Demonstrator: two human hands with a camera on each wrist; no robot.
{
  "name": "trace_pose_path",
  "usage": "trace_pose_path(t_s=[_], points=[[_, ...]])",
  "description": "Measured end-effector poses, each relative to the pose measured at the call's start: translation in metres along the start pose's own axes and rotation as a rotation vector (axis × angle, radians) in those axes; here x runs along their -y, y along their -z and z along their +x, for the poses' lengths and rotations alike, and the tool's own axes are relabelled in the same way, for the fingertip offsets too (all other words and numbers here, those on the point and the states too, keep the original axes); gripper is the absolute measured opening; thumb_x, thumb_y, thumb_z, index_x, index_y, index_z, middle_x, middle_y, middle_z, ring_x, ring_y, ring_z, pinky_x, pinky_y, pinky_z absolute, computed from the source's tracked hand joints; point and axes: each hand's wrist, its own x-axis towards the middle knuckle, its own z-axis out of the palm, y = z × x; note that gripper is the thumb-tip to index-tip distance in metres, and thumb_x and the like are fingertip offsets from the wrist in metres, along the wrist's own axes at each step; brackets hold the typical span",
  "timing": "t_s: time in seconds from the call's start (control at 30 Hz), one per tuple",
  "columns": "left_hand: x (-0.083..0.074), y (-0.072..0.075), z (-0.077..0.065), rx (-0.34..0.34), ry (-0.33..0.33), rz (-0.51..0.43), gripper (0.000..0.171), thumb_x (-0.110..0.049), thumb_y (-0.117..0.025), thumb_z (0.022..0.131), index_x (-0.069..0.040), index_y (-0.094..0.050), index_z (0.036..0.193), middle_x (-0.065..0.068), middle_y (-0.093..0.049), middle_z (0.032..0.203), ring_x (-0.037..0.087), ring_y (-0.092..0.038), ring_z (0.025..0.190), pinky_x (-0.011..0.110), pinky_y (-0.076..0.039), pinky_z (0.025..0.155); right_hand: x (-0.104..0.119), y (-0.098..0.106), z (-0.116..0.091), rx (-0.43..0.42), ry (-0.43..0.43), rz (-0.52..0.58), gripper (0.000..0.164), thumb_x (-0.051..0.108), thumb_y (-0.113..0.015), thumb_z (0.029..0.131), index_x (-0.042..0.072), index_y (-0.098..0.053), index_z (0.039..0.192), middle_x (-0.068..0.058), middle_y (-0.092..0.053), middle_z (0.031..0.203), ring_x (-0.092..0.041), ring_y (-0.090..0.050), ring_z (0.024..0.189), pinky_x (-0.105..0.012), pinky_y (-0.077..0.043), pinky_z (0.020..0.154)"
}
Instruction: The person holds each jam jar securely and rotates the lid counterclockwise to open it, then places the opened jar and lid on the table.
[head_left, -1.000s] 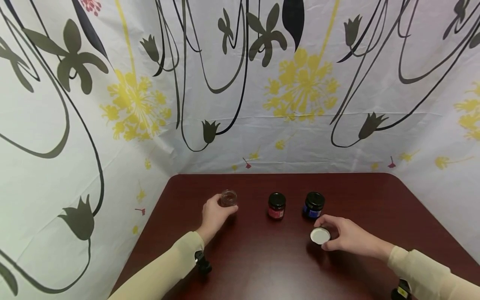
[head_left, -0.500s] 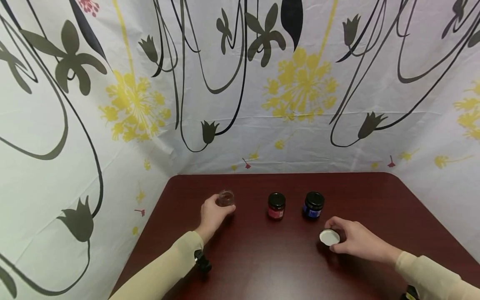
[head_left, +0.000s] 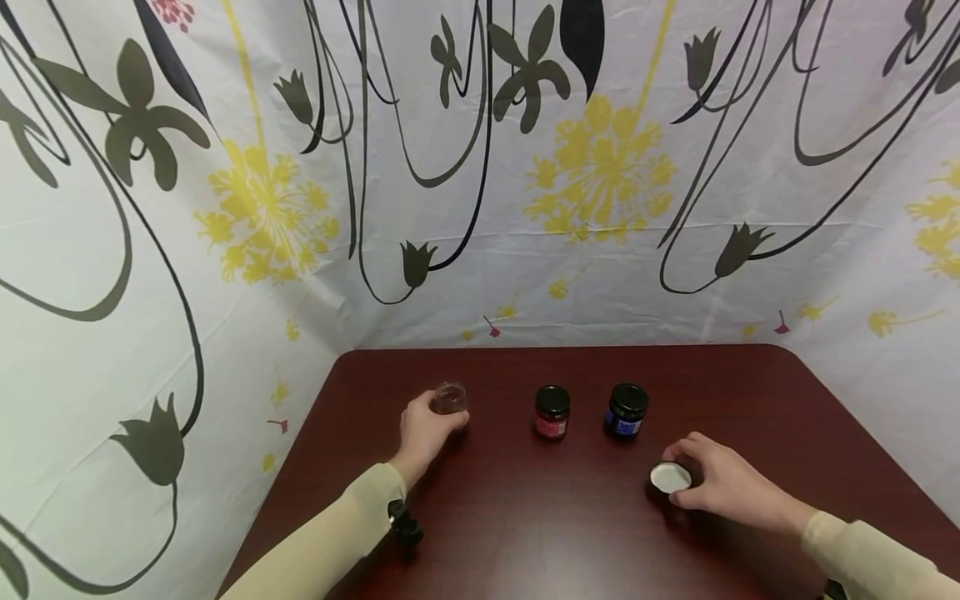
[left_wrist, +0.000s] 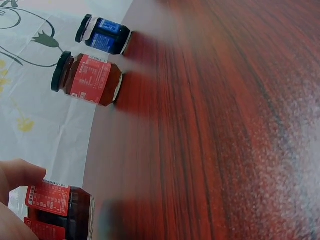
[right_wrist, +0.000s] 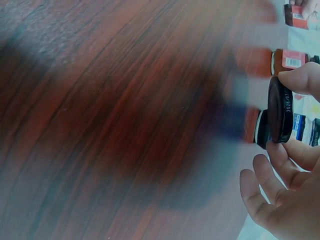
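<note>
At the left of the table, my left hand holds an uncapped glass jar. The left wrist view shows the thumb on this jar's red label and dark contents inside. My right hand pinches a black jar lid by its edge, white inner side up, over the table at the right. Printed digits show on the lid's rim in the right wrist view. Between the hands stand a capped jar with a red label and a capped jar with a blue label, both upright.
The dark red-brown wooden table has rounded far corners. Behind it and along the sides hangs a white cloth printed with flowers and stems. A black strap device sits at the left wrist.
My right hand has moved right and slightly toward me with the lid, away from the blue-label jar. The left hand has shifted a little left with its jar. The two capped jars stay put.
</note>
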Motion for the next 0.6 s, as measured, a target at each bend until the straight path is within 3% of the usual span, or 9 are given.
trace_pose_path(t_s=[0.3, 0.47, 0.6], points=[[0.0, -0.003, 0.0, 0.001, 0.001, -0.005, 0.049, -0.032, -0.09, 0.072, -0.014, -0.071, 0.113, -0.001, -0.071, 0.102, 0.023, -0.064, 0.097, 0.047, -0.052, 0.084, -0.009, 0.002, -0.007, 0.003, 0.031, -0.001, 0.05, 0.03, -0.088, 0.076, 0.013, -0.067, 0.117, 0.006, -0.054, 0.101, -0.002, -0.053, 0.081, -0.024, -0.044, 0.067], [0.003, -0.004, 0.001, 0.001, 0.003, 0.0, 0.051, -0.032, -0.09, 0.072, -0.014, -0.07, 0.115, -0.001, -0.071, 0.103, 0.023, -0.064, 0.099, 0.048, -0.051, 0.086, -0.013, 0.002, -0.011, -0.023, 0.078, -0.051, 0.046, 0.028, -0.088, 0.074, 0.02, -0.07, 0.116, 0.008, -0.051, 0.094, -0.001, -0.048, 0.076, -0.023, -0.04, 0.065], [0.004, -0.004, 0.001, -0.003, 0.006, -0.002, 0.051, -0.032, -0.09, 0.071, -0.014, -0.071, 0.114, -0.001, -0.071, 0.103, 0.023, -0.064, 0.099, 0.047, -0.052, 0.086, -0.014, 0.002, -0.013, -0.019, 0.068, -0.052, 0.045, 0.028, -0.089, 0.073, 0.024, -0.068, 0.112, 0.009, -0.052, 0.095, -0.002, -0.05, 0.079, -0.024, -0.042, 0.066]])
